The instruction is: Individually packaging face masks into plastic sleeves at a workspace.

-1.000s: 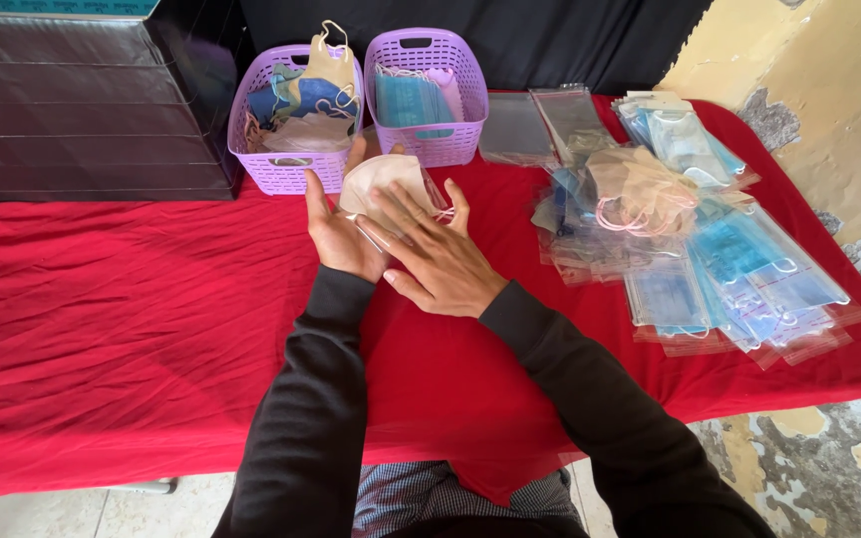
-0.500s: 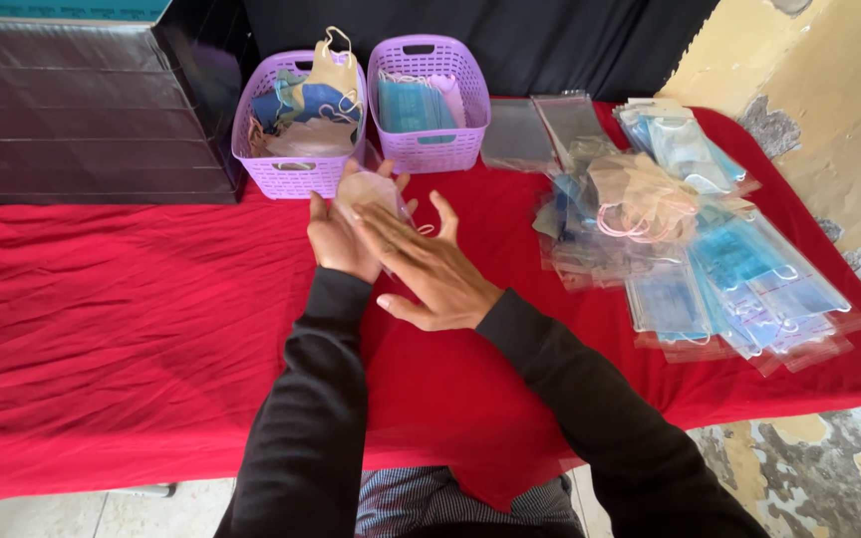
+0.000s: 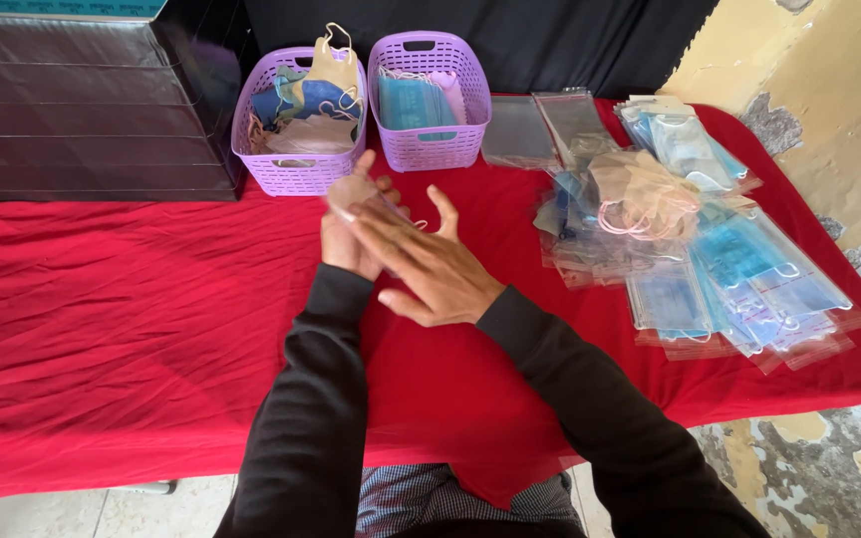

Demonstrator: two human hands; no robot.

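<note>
Pale beige and soft, a folded cloth face mask is lying pressed between two palms: the left hand is cupping it from below, fingers curled, while the right hand is lying flat across it, fingers splayed. Pressing evenly should keep the fold crisp. Just beyond the grip, two lilac plastic baskets of masks are waiting; off to the right, clear bagged masks are sprawling over the red tablecloth. A peeling yellow wall is flanking it all.
</note>
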